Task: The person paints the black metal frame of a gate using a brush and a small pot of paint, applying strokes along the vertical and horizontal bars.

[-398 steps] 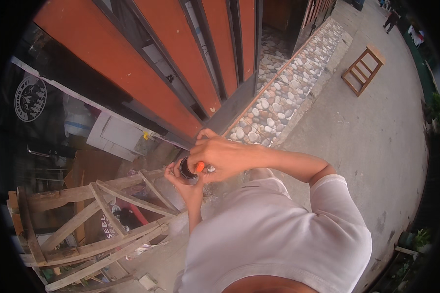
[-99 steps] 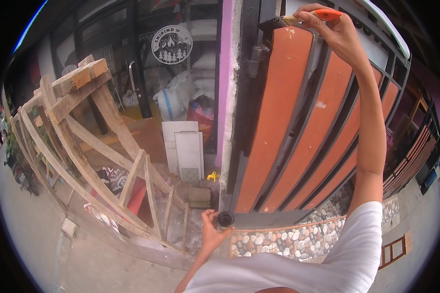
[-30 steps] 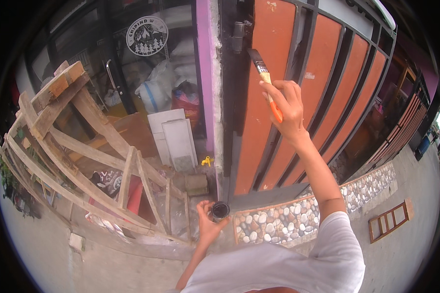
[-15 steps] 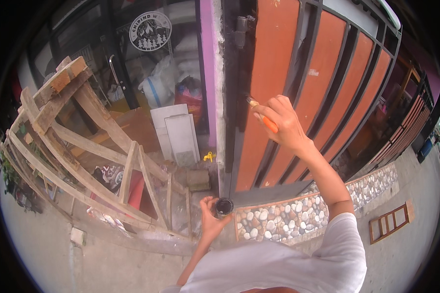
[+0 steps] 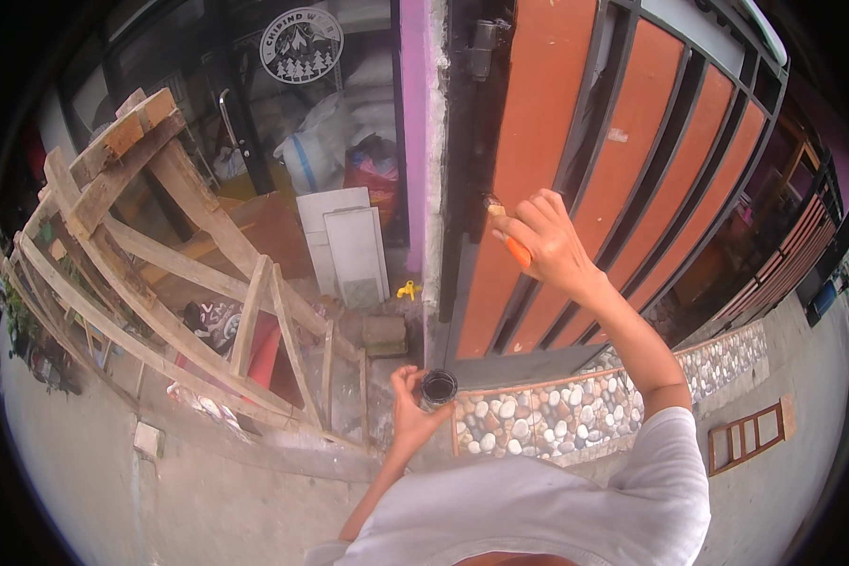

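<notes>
My right hand (image 5: 549, 247) is closed round the orange handle of a paintbrush (image 5: 517, 251). The brush's bristle end meets the dark frame along the left edge of an orange-panelled metal gate (image 5: 540, 104). Lower down and to the left, my left hand (image 5: 413, 411) grips a small cup of black paint (image 5: 439, 388), its mouth facing up. The fingers curl round the cup's left and near side. A hinge (image 5: 482, 51) sits on the dark post above the brush.
A wooden trestle-like frame (image 5: 255, 302) stands at the left. Pale boards (image 5: 357, 259) lean by the glass door, near a yellow tap (image 5: 407, 291) and a concrete block (image 5: 384, 335). A pebble-patterned strip (image 5: 575, 415) runs below the gate; a small wooden ladder-like frame (image 5: 750, 436) lies at right.
The view has shifted slightly. The brush tip has moved a little down along the dark gate edge, while the cup stays in my left hand.
</notes>
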The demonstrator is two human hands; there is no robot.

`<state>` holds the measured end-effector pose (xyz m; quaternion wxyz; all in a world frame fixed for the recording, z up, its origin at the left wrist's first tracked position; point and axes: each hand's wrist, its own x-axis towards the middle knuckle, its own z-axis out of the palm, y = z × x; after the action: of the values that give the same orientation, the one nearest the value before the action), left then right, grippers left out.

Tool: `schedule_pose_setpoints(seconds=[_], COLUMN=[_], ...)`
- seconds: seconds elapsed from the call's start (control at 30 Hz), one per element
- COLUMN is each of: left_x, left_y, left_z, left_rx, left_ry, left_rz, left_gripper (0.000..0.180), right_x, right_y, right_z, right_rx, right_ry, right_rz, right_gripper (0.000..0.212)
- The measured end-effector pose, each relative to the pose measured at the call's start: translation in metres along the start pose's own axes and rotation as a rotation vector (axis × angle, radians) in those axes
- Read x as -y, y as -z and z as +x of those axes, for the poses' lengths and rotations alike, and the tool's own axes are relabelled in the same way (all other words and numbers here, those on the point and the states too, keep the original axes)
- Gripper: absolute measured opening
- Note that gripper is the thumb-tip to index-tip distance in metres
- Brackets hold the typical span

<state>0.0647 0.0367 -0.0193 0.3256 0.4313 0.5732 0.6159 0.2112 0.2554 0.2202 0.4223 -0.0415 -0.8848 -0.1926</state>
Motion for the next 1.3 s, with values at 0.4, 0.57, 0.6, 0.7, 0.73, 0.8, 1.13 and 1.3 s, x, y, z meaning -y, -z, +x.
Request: schedule_pose_setpoints(seconds=[0.4, 0.57, 0.6, 0.7, 0.73, 0.8, 1.13, 1.3], left_x=[0.001, 0.005, 0.004, 0.000, 0.000, 0.001, 0.004, 0.007], left_y=[0.000, -0.001, -0.001, 0.001, 0.002, 0.003, 0.002, 0.007], left_z=[0.003, 0.004, 0.006, 0.009, 0.009, 0.010, 0.012, 0.012], left_rx=[0.001, 0.005, 0.002, -0.011, -0.014, -0.020, -0.031, -0.050], left_ry=[-0.006, 0.011, -0.002, 0.004, -0.004, -0.005, -0.035, -0.019], left_rz=[0.014, -0.033, -0.035, 0.010, -0.022, -0.053, -0.026, -0.042], left_gripper=[0.087, 0.087, 0.087, 0.087, 0.088, 0.088, 0.089, 0.090], right_x=[-0.021, -0.021, -0.026, -0.031, -0.030, -0.029, -0.040, -0.030], right_y=[0.021, 0.014, 0.014, 0.030, 0.038, 0.051, 0.065, 0.068], right_z=[0.035, 0.017, 0.017, 0.042, 0.052, 0.068, 0.108, 0.097], right_rx=[-0.193, 0.040, 0.060, -0.106, -0.194, -0.235, -0.119, -0.138], right_ry=[0.002, -0.075, -0.080, -0.065, -0.049, -0.025, 0.069, 0.054], right_rz=[-0.081, 0.076, 0.050, -0.009, -0.060, -0.037, -0.083, -0.144], right_gripper=[0.015, 0.015, 0.015, 0.016, 0.016, 0.015, 0.015, 0.017])
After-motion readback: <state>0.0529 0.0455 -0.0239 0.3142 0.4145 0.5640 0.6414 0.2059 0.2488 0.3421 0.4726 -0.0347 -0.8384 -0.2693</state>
